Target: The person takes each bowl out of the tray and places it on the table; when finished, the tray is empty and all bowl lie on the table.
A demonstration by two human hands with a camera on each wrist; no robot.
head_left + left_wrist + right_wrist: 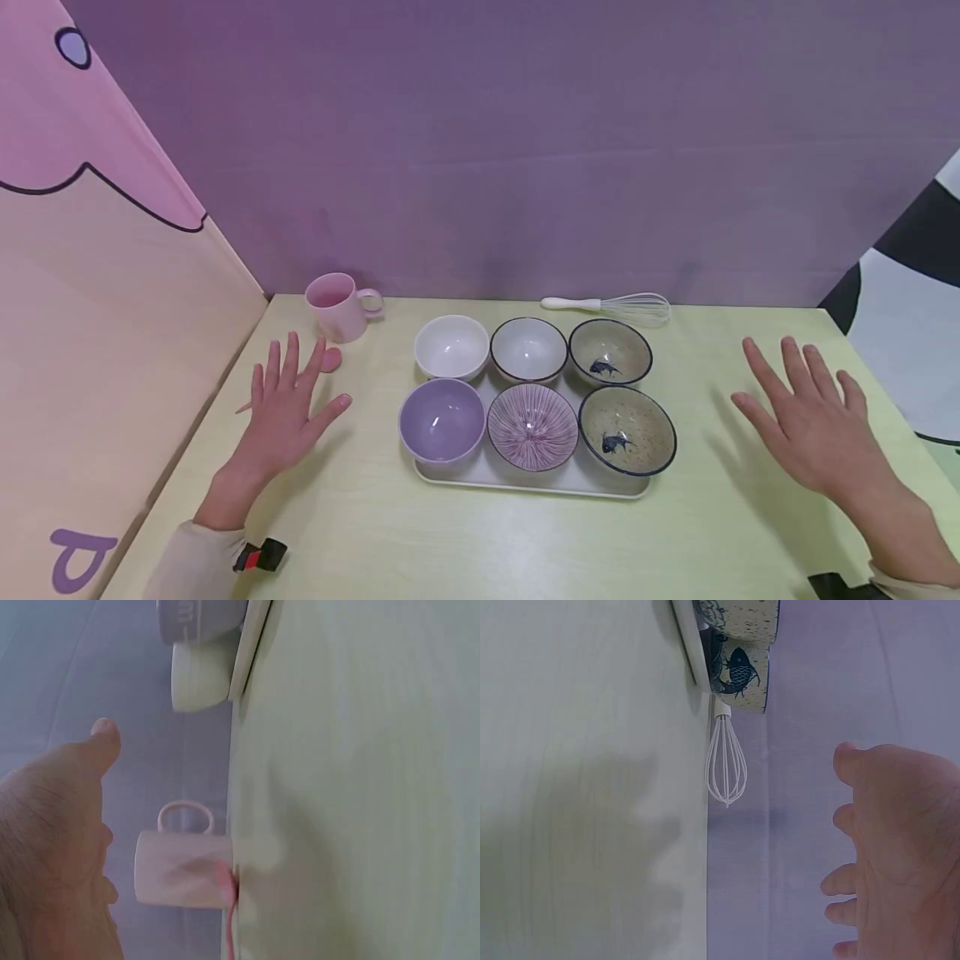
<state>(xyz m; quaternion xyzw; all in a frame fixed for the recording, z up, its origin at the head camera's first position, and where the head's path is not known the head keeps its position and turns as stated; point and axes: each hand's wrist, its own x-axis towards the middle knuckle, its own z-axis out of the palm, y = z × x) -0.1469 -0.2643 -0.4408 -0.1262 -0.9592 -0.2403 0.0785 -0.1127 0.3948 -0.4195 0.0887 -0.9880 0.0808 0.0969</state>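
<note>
My left hand hovers over the table's left side with fingers spread, holding nothing. Just beyond it stands a pink mug, handle to the right. A pink spoon lies near the mug, partly hidden by the hand. On the right, my right hand is also spread above the table and holds nothing. Between the hands, a pale tray carries several bowls in two rows: a white bowl, a dark-rimmed white bowl, a purple bowl, a striped bowl and two speckled fish-pattern bowls.
A white whisk lies along the table's back edge, behind the bowls. A purple backdrop rises behind the table, and a printed panel stands at the left edge.
</note>
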